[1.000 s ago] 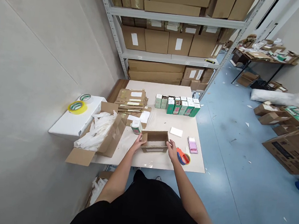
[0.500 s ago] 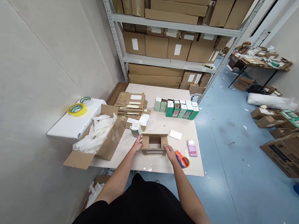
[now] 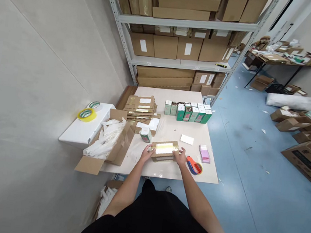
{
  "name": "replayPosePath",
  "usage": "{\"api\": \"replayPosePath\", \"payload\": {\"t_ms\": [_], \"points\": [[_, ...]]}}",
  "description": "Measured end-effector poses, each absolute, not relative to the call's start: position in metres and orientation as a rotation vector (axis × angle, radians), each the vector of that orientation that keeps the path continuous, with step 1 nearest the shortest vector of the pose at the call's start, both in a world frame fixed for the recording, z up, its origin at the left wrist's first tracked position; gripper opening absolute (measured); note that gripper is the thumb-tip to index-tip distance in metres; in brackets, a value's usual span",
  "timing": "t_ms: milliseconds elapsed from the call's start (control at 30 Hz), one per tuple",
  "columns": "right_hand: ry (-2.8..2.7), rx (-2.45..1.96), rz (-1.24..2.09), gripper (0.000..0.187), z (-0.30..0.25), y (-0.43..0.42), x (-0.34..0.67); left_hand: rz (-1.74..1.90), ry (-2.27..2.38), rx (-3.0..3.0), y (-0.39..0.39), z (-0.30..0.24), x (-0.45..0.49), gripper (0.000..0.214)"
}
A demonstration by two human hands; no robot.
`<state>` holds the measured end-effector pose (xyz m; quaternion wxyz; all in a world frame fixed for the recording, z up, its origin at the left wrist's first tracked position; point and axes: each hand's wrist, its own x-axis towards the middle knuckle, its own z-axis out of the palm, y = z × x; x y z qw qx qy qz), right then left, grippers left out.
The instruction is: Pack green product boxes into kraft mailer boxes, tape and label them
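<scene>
A small cardboard box [image 3: 164,149] lies near the front edge of the white table [image 3: 166,169], its top side closed, with a white label and yellowish tape on it. My left hand [image 3: 147,154] presses on its left end, fingers curled round the edge. My right hand [image 3: 180,157] holds its right end the same way. A small green-and-white carton [image 3: 146,134] stands just behind the box on the left. An orange-and-blue tape dispenser [image 3: 194,166] lies right of my right hand.
A stack of flat cardboard boxes [image 3: 141,106] and a row of green cartons [image 3: 189,111] sit at the table's back. An open box of white bags [image 3: 105,141] hangs off the left edge, beside a white stand with tape rolls [image 3: 87,115]. Shelving with cartons [image 3: 177,63] stands behind.
The box was open with its flaps up; now its closed, labelled side faces up under both hands. The camera view has shifted slightly.
</scene>
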<state>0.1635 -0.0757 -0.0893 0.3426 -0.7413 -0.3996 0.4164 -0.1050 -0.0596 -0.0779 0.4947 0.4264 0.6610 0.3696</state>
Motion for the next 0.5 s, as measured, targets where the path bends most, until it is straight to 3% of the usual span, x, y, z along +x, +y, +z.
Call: {"api": "replayPosePath", "payload": {"t_ms": [100, 300, 500], "points": [[-1.09, -1.906, 1.13, 0.08, -0.09, -0.074, 0.157, 0.902, 1.763, 1.104, -0.058, -0.086, -0.094, 0.042], [-1.217, -1.827, 1.197, 0.069, -0.092, -0.076, 0.15, 0.782, 1.901, 1.011, -0.047, -0.091, -0.078, 0.083], [-1.215, -2.05, 1.166, 0.074, -0.101, -0.1, 0.143, 0.647, 1.86, 1.116, -0.042, -0.098, -0.08, 0.075]]}}
